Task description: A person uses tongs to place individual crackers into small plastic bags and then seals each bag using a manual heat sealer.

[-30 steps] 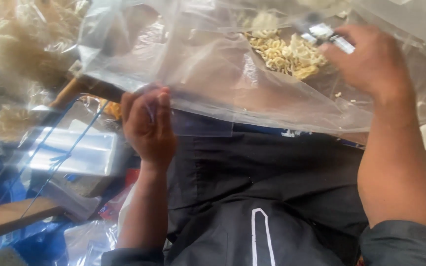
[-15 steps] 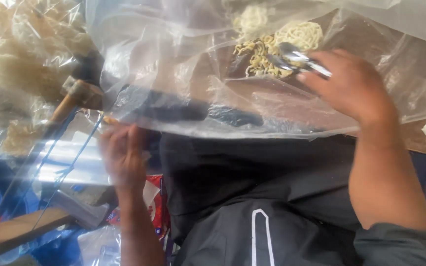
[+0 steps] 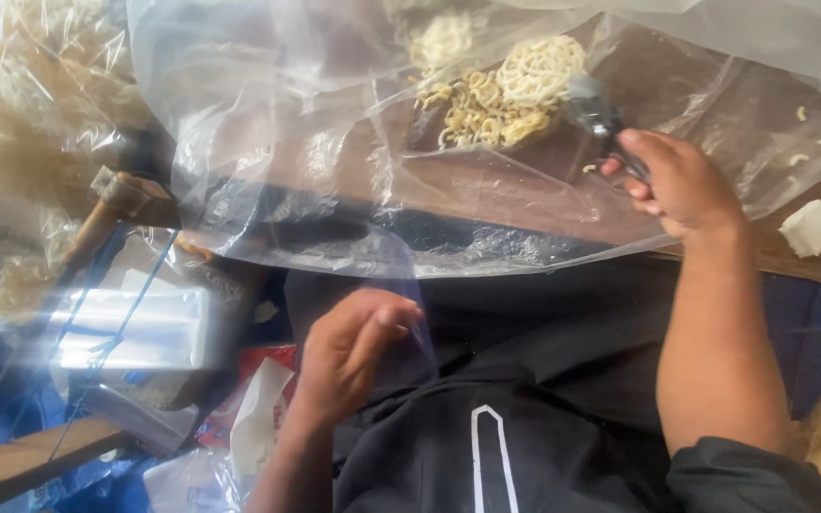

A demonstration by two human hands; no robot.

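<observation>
My right hand (image 3: 681, 185) is closed on a dark metal scoop (image 3: 593, 112) whose head rests against a pile of pale yellow noodle-like crackers (image 3: 496, 90). The crackers lie on a large clear plastic sheet (image 3: 268, 114) spread over a brown wooden board (image 3: 525, 195). Lower down, over my black-clothed lap, my left hand (image 3: 349, 356) pinches the edge of a small clear plastic bag (image 3: 409, 309) between thumb and fingers. The two hands are well apart.
Clear bags full of crackers (image 3: 21, 123) are piled at the left. Below them lie a stack of flat clear bags (image 3: 135, 328) and a wooden handle (image 3: 97, 223). A small white lump (image 3: 810, 228) sits on the board at the right.
My left hand has come down and to the right, onto my lap, and now pinches a small clear bag. My right hand stays at the cracker pile with the scoop.
</observation>
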